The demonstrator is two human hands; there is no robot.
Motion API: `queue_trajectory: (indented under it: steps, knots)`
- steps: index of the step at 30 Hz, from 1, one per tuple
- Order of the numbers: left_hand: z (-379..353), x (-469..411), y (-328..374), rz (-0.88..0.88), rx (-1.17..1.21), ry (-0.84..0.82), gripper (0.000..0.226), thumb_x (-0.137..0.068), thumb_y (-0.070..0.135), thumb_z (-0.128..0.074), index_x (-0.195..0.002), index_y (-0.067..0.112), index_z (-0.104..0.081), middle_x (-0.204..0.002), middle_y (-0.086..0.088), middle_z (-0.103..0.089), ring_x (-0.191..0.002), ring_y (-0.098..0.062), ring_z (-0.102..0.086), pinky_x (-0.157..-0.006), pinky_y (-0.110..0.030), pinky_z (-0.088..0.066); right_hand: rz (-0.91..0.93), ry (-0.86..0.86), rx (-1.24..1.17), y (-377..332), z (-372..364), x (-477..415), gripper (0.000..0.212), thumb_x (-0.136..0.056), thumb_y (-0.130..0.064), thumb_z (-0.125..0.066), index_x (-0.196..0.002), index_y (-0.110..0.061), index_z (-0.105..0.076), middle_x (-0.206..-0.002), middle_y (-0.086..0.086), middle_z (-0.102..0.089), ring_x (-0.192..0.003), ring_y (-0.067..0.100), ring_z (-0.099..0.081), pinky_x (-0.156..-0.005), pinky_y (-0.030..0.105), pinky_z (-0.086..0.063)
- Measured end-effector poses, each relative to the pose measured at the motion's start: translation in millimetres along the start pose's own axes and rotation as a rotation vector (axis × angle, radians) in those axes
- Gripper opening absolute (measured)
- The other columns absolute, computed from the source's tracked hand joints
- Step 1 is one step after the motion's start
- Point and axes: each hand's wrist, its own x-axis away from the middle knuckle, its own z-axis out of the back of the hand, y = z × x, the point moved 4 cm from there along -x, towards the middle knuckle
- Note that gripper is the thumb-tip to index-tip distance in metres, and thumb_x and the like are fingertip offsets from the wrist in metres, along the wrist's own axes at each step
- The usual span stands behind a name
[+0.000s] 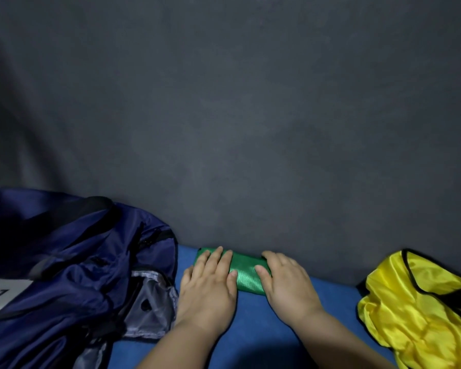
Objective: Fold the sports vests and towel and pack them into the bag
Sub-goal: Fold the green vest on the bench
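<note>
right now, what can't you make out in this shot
Green vest, head view: its ends lie under the left hand and right hand.
Bag, head view: cut by the left edge; its inside is too dark.
Label: text cropped by the left edge.
Yellow vest: cut by the right and bottom edges.

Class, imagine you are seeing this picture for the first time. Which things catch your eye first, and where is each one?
The bright yellow vest, crumpled at the lower right, stands out most. In the middle, the left hand and the right hand press flat on a folded green vest on the blue surface. A navy bag slumps at the left.
</note>
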Motion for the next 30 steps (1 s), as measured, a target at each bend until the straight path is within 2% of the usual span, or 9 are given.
queue_trajectory:
  steps: [5,7,11,14,16,19,22,26,30]
  knots:
    - [-1.8,-1.0,0.1,0.014,0.021,-0.005,0.052,-0.103,0.046,-0.013,-0.154,0.035,-0.006,-0.161,0.016,-0.001,-0.148,-0.010,0.005,-0.118,-0.034,-0.002,-0.026,0.171,-0.021,4.0,14.2,17.3,0.052,-0.090,-0.056,-0.035,-0.118,-0.021,-0.063,-0.121,-0.003,-0.060,-0.117,0.021,-0.054,-0.095,0.039,-0.047]
    - [-3.2,-1.0,-0.6,0.012,0.019,-0.014,0.053,-0.103,0.047,-0.014,-0.154,0.035,-0.006,-0.162,0.016,0.000,-0.148,-0.010,0.006,-0.119,-0.035,0.000,0.000,0.105,0.010,3.1,11.7,23.4,0.062,-0.087,-0.060,-0.029,-0.126,-0.024,-0.060,-0.130,-0.005,-0.057,-0.123,0.019,-0.052,-0.098,0.039,-0.046]
    - [-7.3,-3.7,-3.7,-0.024,0.035,0.034,0.054,-0.102,0.049,-0.018,-0.154,0.034,-0.009,-0.162,0.015,0.001,-0.148,-0.012,0.012,-0.118,-0.037,0.012,0.008,-0.115,0.020,11.9,-5.6,35.6,0.070,-0.092,-0.062,-0.011,-0.155,-0.031,-0.011,-0.160,-0.017,-0.012,-0.149,0.006,-0.006,-0.119,0.029,-0.013]
    - [2.1,-0.9,-0.3,-0.124,0.084,0.204,0.047,-0.094,0.036,-0.033,-0.138,0.025,-0.046,-0.153,0.005,-0.036,-0.143,-0.018,-0.020,-0.118,-0.033,0.000,-0.033,-0.084,-0.014,8.7,-3.6,38.4,0.077,-0.086,-0.064,0.000,-0.155,-0.032,-0.008,-0.161,-0.017,-0.008,-0.148,0.005,-0.005,-0.119,0.028,-0.008]
    - [3.3,2.3,3.1,-0.209,0.143,0.232,0.042,-0.090,0.024,-0.039,-0.128,0.021,-0.057,-0.142,0.004,-0.051,-0.135,-0.020,-0.040,-0.116,-0.029,-0.016,-0.040,-0.054,-0.016,7.5,-1.7,39.5,0.064,-0.097,-0.058,-0.013,-0.155,-0.032,-0.008,-0.162,-0.015,-0.006,-0.148,0.006,-0.009,-0.118,0.027,-0.009]
    - [-2.0,2.7,2.0,-0.151,0.106,0.097,0.052,-0.100,0.039,-0.021,-0.148,0.026,-0.033,-0.158,0.010,-0.026,-0.147,-0.013,-0.017,-0.115,-0.022,0.000,-0.058,-0.038,-0.067,9.0,1.0,42.3,0.055,-0.104,-0.046,-0.025,-0.155,-0.035,-0.007,-0.162,-0.014,0.001,-0.147,0.009,-0.014,-0.118,0.026,-0.011]
    - [-4.9,0.6,1.2,-0.109,-0.046,0.054,0.084,-0.079,0.054,0.014,-0.154,0.028,-0.014,-0.162,0.012,-0.005,-0.149,-0.013,0.002,-0.111,-0.026,0.015,-0.061,-0.048,-0.091,9.4,1.9,43.4,0.052,-0.104,-0.044,-0.022,-0.153,-0.040,-0.006,-0.162,-0.015,0.003,-0.146,0.011,-0.017,-0.119,0.027,-0.009]
    - [-6.7,-3.3,1.0,-0.047,-0.058,-0.008,0.056,-0.102,0.045,-0.011,-0.155,0.029,-0.007,-0.162,0.012,0.004,-0.149,-0.014,0.011,-0.118,-0.034,0.010,-0.060,-0.049,-0.091,9.7,2.3,44.0,0.064,-0.090,-0.060,0.003,-0.152,-0.045,-0.005,-0.162,-0.015,0.002,-0.145,0.007,-0.016,-0.118,0.026,-0.008]
    - [-7.0,-5.5,-0.2,-0.035,-0.022,-0.073,0.054,-0.104,0.043,-0.018,-0.155,0.030,-0.005,-0.162,0.014,0.007,-0.148,-0.013,0.015,-0.119,-0.037,0.010,-0.068,-0.049,-0.075,11.7,-2.5,42.6,0.081,-0.074,-0.065,0.015,-0.151,-0.046,-0.003,-0.162,-0.016,0.000,-0.146,0.002,-0.008,-0.118,0.026,-0.004]
